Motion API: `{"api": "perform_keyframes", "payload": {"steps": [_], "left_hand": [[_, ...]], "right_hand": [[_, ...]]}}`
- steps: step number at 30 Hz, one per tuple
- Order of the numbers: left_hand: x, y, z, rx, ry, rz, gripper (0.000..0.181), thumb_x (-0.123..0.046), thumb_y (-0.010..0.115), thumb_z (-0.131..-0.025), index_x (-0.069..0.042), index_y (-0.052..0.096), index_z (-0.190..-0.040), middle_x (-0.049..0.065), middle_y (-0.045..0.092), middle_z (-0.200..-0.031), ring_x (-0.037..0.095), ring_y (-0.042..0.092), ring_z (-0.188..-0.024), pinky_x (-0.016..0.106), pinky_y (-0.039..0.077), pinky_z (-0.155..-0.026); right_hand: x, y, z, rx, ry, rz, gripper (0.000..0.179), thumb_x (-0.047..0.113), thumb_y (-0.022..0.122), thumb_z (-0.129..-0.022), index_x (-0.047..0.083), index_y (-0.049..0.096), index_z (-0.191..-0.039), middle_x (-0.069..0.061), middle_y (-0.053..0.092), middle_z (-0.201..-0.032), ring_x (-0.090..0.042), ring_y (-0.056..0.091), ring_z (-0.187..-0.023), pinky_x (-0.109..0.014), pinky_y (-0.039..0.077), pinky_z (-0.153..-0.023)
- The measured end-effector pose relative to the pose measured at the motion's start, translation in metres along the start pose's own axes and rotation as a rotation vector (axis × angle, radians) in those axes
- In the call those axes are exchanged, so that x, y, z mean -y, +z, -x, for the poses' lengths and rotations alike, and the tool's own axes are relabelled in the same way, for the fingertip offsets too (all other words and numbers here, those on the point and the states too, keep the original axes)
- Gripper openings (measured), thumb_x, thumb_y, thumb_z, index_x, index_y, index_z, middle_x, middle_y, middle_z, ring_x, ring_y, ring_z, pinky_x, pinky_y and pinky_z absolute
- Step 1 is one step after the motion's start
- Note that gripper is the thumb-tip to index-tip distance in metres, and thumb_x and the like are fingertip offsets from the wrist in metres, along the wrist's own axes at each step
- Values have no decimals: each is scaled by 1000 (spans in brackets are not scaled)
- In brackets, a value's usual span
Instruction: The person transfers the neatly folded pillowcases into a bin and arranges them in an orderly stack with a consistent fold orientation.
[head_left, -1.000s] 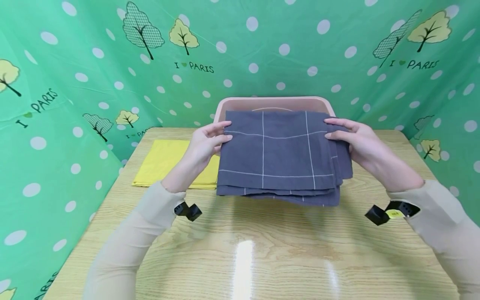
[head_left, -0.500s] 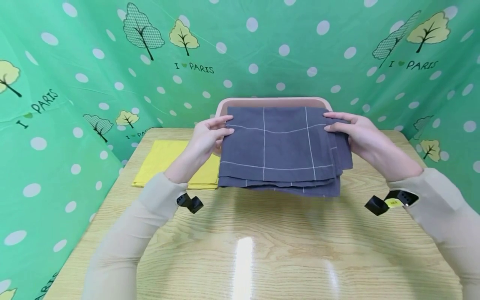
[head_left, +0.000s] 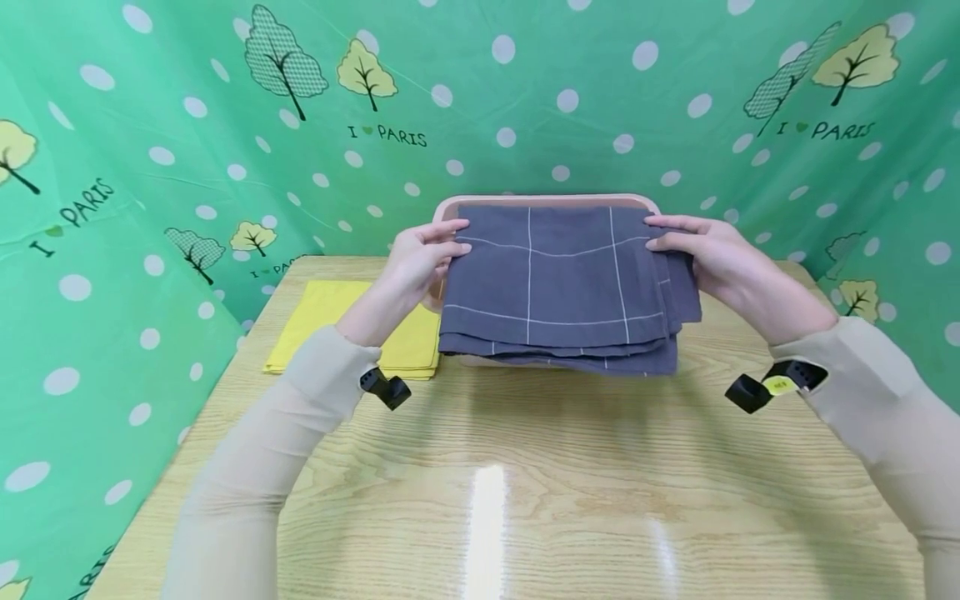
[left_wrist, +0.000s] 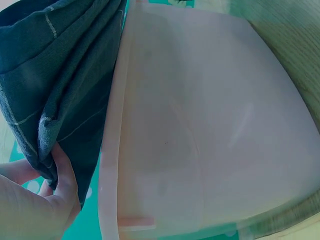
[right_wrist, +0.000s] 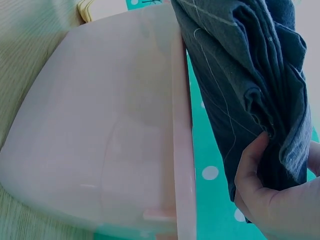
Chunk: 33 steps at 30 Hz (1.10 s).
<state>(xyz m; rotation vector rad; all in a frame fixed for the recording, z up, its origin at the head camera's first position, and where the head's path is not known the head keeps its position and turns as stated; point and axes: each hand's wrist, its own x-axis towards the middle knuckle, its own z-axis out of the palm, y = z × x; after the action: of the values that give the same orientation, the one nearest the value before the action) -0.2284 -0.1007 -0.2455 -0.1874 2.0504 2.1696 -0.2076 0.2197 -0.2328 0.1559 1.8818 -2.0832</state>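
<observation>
Between my two hands hangs a folded dark grey-blue cloth [head_left: 562, 275] with thin white grid lines, its layers slightly uneven at the lower edge. My left hand [head_left: 414, 262] pinches its left side between thumb and fingers. At the right side my right hand [head_left: 723, 258] pinches it the same way, where the folds bunch up in the right wrist view. A pale pink plastic bin [head_left: 555, 200] is largely hidden behind the cloth in the head view. Both wrist views show the bin's smooth wall [left_wrist: 200, 125], with the cloth [right_wrist: 250, 95] above its rim [right_wrist: 182, 140].
A folded yellow cloth [head_left: 326, 321] lies on the wooden table [head_left: 585, 483], left of the bin. Behind the table and along both sides hangs a green polka-dot curtain [head_left: 495, 96]. Small black cameras [head_left: 386, 388] are strapped to the wrists.
Both hands have moved steadily forward with the dark cloth, away from the person. The cloth now covers more of the bin's back rim in the head view. The yellow cloth stays put.
</observation>
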Motion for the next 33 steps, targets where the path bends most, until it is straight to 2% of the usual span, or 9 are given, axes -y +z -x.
{"api": "perform_keyframes", "payload": {"steps": [6,15,20,23,27,33], "left_hand": [[-4,3,-8,-1,-7,-5,41,4,61,-79,-8,58,-117,7,55,-114,12,56,-78,27,46,-79],[-10,4,-20,12,-18,1,41,5,60,-79,-7,58,-118,1,49,-126,10,57,-69,19,48,-63],[-13,5,-23,12,-33,-9,41,5,60,-79,-8,57,-118,-11,44,-131,9,56,-71,21,47,-69],[-15,5,-26,-1,-38,-11,41,5,60,-79,-9,58,-117,-13,43,-132,9,55,-76,23,46,-76],[-17,5,-31,-22,-57,-23,41,5,61,-79,-12,59,-116,-11,45,-131,10,52,-80,24,45,-80],[-19,6,-35,-51,-86,-38,41,4,61,-78,-14,61,-115,-4,52,-123,11,53,-75,25,46,-79]], "right_hand": [[5,-2,-7,-6,19,26,26,7,67,-77,27,64,-93,9,60,-89,-9,62,-74,-24,50,-65],[14,-4,-19,-29,55,34,25,8,69,-75,28,66,-89,4,54,-103,-7,62,-75,-22,50,-66],[19,-2,-26,-48,89,29,24,8,71,-74,27,67,-87,-4,39,-129,-6,61,-75,-21,49,-67],[22,-1,-29,-54,100,38,23,8,71,-73,26,66,-87,-5,30,-139,-5,61,-74,-20,49,-67],[25,0,-32,-58,111,32,24,7,71,-72,25,66,-87,-5,28,-141,-6,61,-72,-20,50,-66],[30,1,-38,-65,139,28,28,5,70,-73,24,66,-93,-2,26,-143,-7,61,-71,-21,50,-66]]}}
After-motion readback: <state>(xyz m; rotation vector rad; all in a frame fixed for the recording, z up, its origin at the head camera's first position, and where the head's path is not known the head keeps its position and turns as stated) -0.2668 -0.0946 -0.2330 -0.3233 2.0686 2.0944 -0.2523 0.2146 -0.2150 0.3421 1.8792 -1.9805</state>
